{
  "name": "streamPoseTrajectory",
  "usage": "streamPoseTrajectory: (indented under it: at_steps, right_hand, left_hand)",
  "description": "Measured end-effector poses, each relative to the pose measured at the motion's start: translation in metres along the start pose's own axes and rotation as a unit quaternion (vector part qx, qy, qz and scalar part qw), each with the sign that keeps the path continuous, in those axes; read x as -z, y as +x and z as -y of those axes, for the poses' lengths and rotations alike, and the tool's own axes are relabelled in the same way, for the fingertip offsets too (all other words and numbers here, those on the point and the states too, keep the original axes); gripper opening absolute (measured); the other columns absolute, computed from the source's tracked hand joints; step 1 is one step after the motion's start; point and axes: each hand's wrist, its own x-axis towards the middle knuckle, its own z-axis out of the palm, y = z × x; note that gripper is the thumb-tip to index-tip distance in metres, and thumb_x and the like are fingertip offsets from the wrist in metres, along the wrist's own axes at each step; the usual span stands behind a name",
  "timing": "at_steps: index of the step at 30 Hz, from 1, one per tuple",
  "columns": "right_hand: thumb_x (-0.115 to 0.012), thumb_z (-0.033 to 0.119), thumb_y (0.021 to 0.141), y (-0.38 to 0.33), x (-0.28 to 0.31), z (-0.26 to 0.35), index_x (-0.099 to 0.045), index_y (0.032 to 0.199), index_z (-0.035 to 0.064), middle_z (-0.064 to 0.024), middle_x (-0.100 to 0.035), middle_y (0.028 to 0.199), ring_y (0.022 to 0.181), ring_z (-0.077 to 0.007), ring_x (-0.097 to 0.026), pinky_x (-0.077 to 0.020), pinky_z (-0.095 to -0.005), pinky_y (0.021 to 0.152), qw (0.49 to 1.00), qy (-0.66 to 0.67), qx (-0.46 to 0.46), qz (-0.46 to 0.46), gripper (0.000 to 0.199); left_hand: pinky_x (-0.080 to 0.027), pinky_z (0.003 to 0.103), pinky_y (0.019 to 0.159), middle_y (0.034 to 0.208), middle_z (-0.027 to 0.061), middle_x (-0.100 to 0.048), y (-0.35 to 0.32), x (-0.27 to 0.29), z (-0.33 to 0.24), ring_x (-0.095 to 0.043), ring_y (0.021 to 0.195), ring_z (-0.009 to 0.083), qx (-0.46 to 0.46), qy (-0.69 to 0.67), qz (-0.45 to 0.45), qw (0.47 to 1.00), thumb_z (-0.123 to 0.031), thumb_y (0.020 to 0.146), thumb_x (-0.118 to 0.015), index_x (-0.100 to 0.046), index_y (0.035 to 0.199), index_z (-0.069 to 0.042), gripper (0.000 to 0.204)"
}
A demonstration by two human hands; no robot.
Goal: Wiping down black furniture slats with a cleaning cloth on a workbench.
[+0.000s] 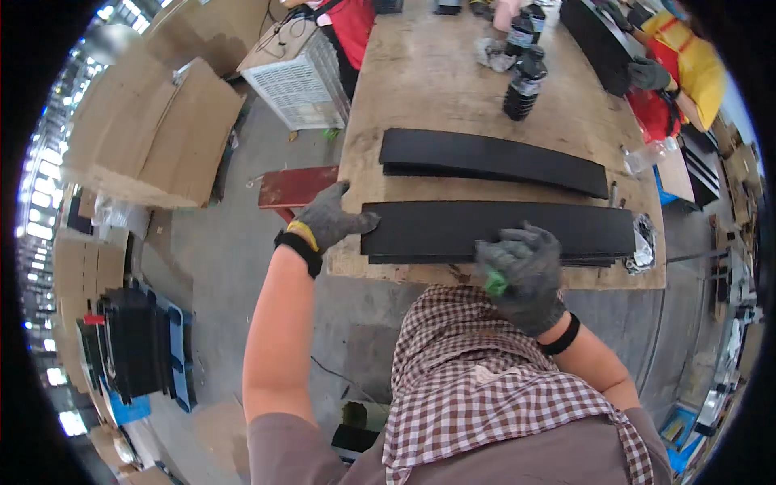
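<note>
Cardboard boxes, labelled bottles and one clear plastic bottle

Large flattened brown cardboard boxes [153, 129] lean in a stack on the floor at upper left, with more brown cardboard cartons [77, 267] piled along the left edge below them. On the far part of the wooden workbench stand two dark plastic bottles [524, 81], close together, each wrapped in a dark label with pale markings too small to make out. A clear, crumpled plastic bottle [649, 155] lies at the bench's right edge.
</note>
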Motion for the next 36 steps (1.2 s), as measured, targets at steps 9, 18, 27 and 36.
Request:
streamPoseTrajectory:
  at_steps: [9, 18, 27, 36]
  right_hand:
    - [-0.069, 0.025, 0.080, 0.095, -0.099, 0.079, -0.074, 0.107, 0.0171, -0.0032, -0.072, 0.099, 0.103, -0.0251, -0.067, -0.0491, -0.0499, 0.101, 0.975, 0.098, 0.199, 0.027, 0.029]
    - [-0.067, 0.025, 0.082, 0.075, -0.054, 0.039, -0.074, 0.094, 0.0172, -0.0057, -0.073, 0.097, 0.096, -0.0287, -0.069, -0.0511, -0.0494, 0.093, 0.990, 0.014, 0.134, 0.043, 0.016]
    - [-0.074, 0.026, 0.075, 0.083, -0.074, 0.045, -0.074, 0.109, 0.0163, -0.0040, -0.073, 0.102, 0.104, -0.0274, -0.068, -0.0458, -0.0527, 0.103, 0.988, 0.053, 0.127, 0.070, 0.035]
    - [-0.082, 0.023, 0.081, -0.080, 0.084, -0.103, -0.076, 0.112, 0.0154, -0.0073, -0.073, 0.103, 0.108, -0.0277, -0.067, -0.0448, -0.0485, 0.107, 0.983, -0.150, -0.101, 0.006, 0.032]
  left_hand:
    - [-0.063, 0.042, 0.082, 0.157, 0.0205, -0.048, 0.012, 0.014, -0.044, -0.063, 0.126, 0.0326, 0.022, 0.139, 0.061, 0.988, -0.045, 0.075, -0.089, -0.037, 0.159, -0.004, 0.107]
    - [-0.036, 0.040, 0.121, 0.157, 0.0229, -0.048, -0.001, 0.017, -0.065, -0.045, 0.146, 0.0358, -0.022, 0.142, 0.067, 0.987, -0.053, 0.071, -0.089, -0.044, 0.155, -0.001, 0.109]
    - [-0.034, 0.045, 0.123, 0.160, 0.0235, -0.043, -0.003, 0.016, -0.086, -0.039, 0.148, 0.0405, -0.078, 0.207, 0.059, 0.973, -0.043, 0.076, -0.084, -0.049, 0.155, -0.013, 0.091]
    - [-0.032, 0.041, 0.124, 0.161, 0.0238, -0.041, 0.001, 0.017, -0.065, -0.037, 0.151, 0.0371, -0.057, 0.178, 0.062, 0.980, -0.045, 0.072, -0.088, -0.042, 0.157, -0.005, 0.105]
